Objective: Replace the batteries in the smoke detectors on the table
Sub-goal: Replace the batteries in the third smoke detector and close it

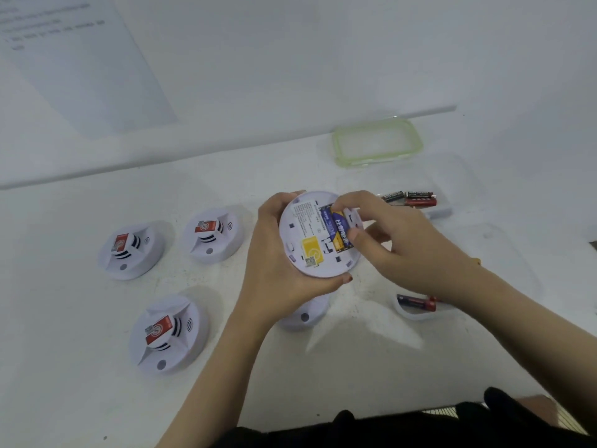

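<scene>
right now the left hand (274, 253) cups an upturned smoke detector (318, 236) above the table (80, 367), fingers curled round its rim. the right hand (384, 227) pinches a blue battery (339, 232) in the open slot. the detector looks light, stiff and smooth, so gripping its rim suits it; the battery is small and slick, best held at its ends.

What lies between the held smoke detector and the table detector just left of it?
Head view: the left hand, gripping the held smoke detector by its rim, then bare table up to the table detector.
</scene>
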Tool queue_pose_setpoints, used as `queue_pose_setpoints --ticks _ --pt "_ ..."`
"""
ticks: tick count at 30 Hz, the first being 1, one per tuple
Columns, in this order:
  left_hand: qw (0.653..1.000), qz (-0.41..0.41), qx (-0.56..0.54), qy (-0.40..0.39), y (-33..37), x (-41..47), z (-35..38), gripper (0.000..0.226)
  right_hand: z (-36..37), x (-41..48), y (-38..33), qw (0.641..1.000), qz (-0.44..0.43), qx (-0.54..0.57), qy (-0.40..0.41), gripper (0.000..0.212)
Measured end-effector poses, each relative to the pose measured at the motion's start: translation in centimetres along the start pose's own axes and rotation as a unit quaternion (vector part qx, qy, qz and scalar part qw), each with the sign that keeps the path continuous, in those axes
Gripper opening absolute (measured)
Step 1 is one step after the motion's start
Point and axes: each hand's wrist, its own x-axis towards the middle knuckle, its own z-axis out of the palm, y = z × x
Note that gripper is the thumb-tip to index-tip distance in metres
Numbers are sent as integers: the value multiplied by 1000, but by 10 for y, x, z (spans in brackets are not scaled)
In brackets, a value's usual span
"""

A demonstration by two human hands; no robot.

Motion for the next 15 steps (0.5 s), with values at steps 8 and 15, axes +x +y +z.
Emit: queue_pose_setpoints --ticks 8,15 --pt "999 5 -1 -41 3 3 37 99 -21 -20 17 998 23 -31 46 24" --pt "998 10 5 -55 5 6 65 99 -45 -29 32 998 46 -32 25 25"
